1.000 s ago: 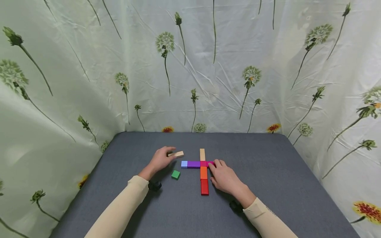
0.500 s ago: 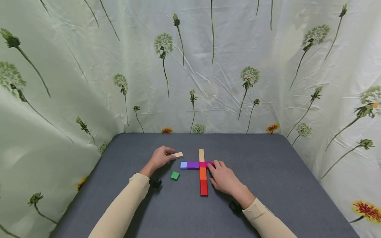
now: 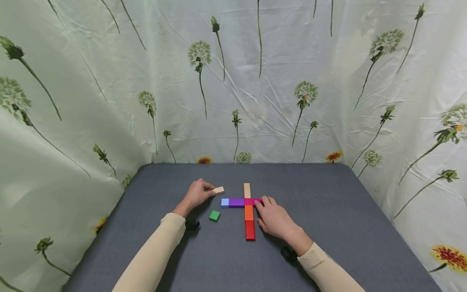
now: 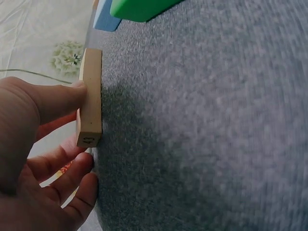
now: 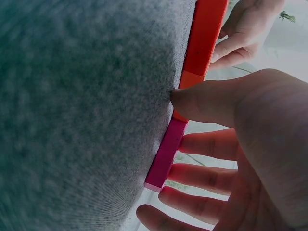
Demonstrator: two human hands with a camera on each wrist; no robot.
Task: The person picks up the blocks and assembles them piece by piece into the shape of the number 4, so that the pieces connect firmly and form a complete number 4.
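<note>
My left hand pinches a plain wooden block, thumb on one long side and fingers on the other; "43" is printed on its end. Flat on the table lies a cross of coloured blocks: light blue block, purple block, pink centre, orange block, red block and a second wooden block at the far end. My right hand rests relaxed fingers against the magenta block forming the cross's right arm, its thumb overlapping the orange block in the wrist view.
A green block sits apart, left of the cross and nearer the person than the left hand. The dark grey table ends at a floral curtain behind and on both sides. Black wrist cameras hang below both wrists.
The left fingers have closed in on the loose wooden block, which has barely shifted. The right hand stays at the magenta block, and the cross keeps its shape.
</note>
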